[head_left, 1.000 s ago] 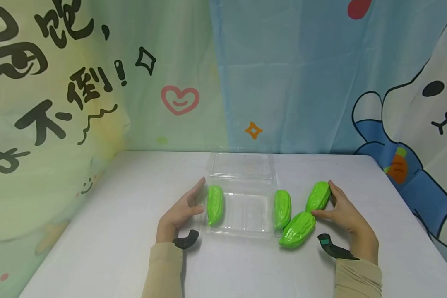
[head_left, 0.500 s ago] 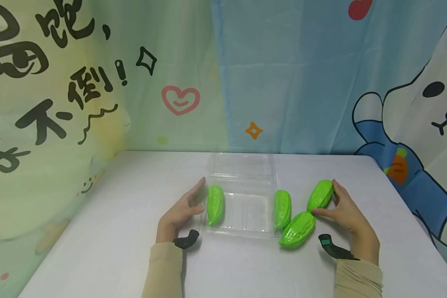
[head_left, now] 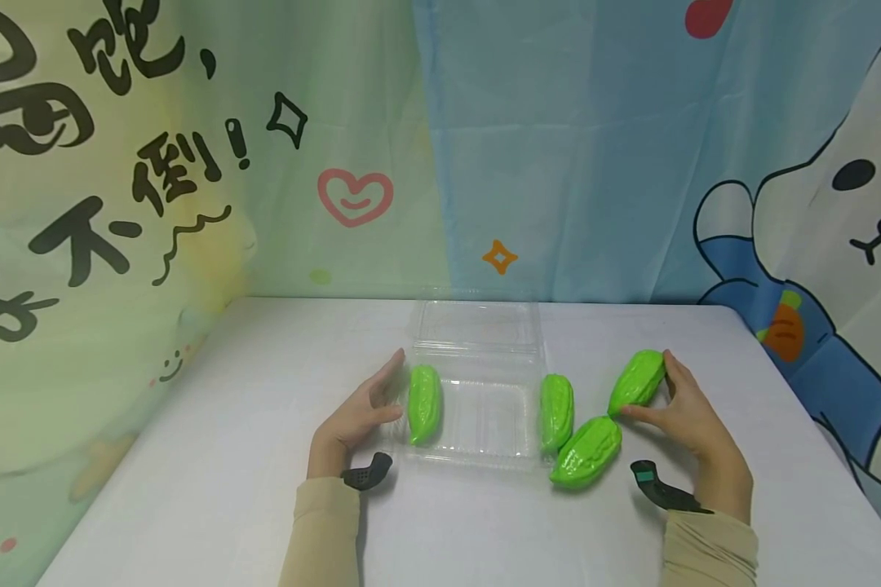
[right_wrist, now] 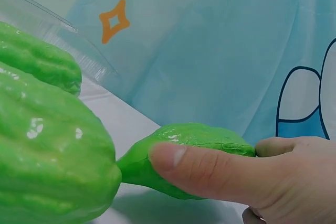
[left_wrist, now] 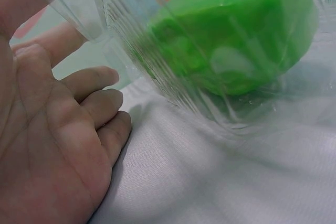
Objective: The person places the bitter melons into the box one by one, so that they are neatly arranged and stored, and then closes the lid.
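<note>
The right hand [head_left: 693, 424] is clamped on the held gourd [head_left: 637, 380], which is green and lies off to the right of the clear box [head_left: 488, 416]. The thumb is on its near side and a finger is at its far end. Its thin tip points at the front gourd [head_left: 586, 453] and seems to touch it. Whether the table [head_left: 499, 530] bears its weight is hard to tell.

The left hand [head_left: 360, 420] has its thumb and pointing finger apart, by the left side of the box. The box gourd [head_left: 425, 405] sits inside, near that side. The edge gourd [head_left: 557, 413] is at the right side, and the pictures do not show for sure if it touches the box. The lid [head_left: 477, 326] lies back.

The held gourd looks like a toy, so it is likely light and fairly stiff. Its skin is shiny and may slip, but the bumps should help fingers stick. The fat middle looks like the best place to hold, one side against the other. The thin tip gives little to grab and might let it swing. The box looks thin and bendy, so a hard squeeze could dent it.
</note>
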